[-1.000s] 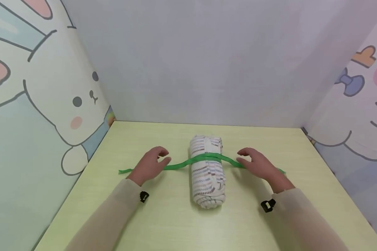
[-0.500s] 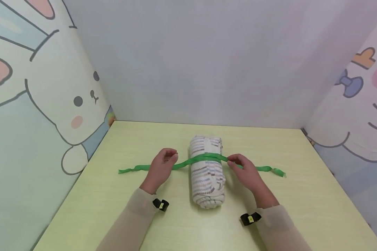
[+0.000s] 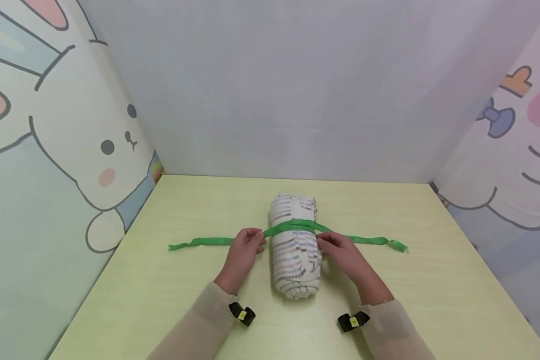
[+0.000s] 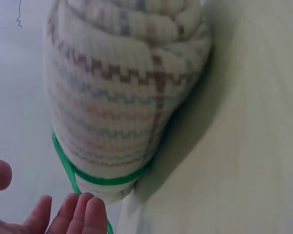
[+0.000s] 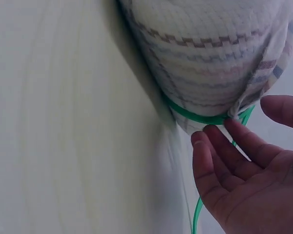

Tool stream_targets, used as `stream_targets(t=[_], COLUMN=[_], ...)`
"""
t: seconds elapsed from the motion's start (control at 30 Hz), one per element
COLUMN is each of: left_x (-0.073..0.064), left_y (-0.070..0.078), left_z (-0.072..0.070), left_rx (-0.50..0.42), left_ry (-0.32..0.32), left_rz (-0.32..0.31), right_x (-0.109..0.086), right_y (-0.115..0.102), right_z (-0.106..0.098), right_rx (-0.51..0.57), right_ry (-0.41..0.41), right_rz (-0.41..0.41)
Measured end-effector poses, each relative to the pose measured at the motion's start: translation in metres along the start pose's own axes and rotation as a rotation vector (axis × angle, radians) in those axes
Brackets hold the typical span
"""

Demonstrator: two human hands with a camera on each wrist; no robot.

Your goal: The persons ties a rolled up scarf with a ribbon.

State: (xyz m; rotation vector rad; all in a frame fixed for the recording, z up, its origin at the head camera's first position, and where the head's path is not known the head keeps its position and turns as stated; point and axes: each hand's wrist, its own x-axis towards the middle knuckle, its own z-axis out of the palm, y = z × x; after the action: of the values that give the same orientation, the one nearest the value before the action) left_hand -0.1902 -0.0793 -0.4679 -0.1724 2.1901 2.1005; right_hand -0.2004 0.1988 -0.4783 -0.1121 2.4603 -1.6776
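A rolled-up white cloth (image 3: 296, 265) with coloured stripe patterns lies lengthwise on the table, a green ribbon (image 3: 292, 226) wrapped around it and crossing on top. Left of the roll, my left hand (image 3: 242, 255) is over the ribbon's left tail; in the left wrist view its thumb stands apart from the fingers (image 4: 94, 214). My right hand (image 3: 345, 256) is at the roll's right side, just below the ribbon. The right wrist view has its loosely bent fingertips (image 5: 233, 126) close to the cloth and the ribbon band, thumb spread away. Neither hand pinches the ribbon.
The pale yellow table (image 3: 270, 330) ends at a plain light wall (image 3: 279, 100). Cartoon-printed panels stand along both sides, a white rabbit (image 3: 81, 135) on the left one. Both wrists carry small black devices (image 3: 242, 314).
Both hands have moved inward toward the roll, the left from farther out and the right down along its side. The roll and ribbon stay in place.
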Motion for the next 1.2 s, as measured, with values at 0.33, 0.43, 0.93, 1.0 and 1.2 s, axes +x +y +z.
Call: stream_targets(t=[0.33,0.43,0.93,1.0,1.2], left_x=[-0.009,-0.008,0.010,0.010,0.011], left_y=[-0.018,-0.023,-0.031,-0.030,-0.025], left_z=[0.014,0.019,0.042,0.044,0.051], left_rx=[-0.303,-0.372,-0.922,-0.947,-0.907], left_ry=[-0.190,-0.221,-0.060,-0.040,0.059], left_rz=[-0.137,-0.165,-0.192,-0.182,-0.137], right_x=[0.006,0.008,0.020,0.021,0.025], right_y=[0.003,0.002,-0.004,-0.008,-0.014], right_z=[0.015,0.019,0.018,0.020,0.023], right_rx=[0.523,0.711,1.298,1.302,1.312], right_ry=[-0.044,0.009,0.113,0.129,0.200], right_rz=[0.191,0.262,0.339,0.341,0.357])
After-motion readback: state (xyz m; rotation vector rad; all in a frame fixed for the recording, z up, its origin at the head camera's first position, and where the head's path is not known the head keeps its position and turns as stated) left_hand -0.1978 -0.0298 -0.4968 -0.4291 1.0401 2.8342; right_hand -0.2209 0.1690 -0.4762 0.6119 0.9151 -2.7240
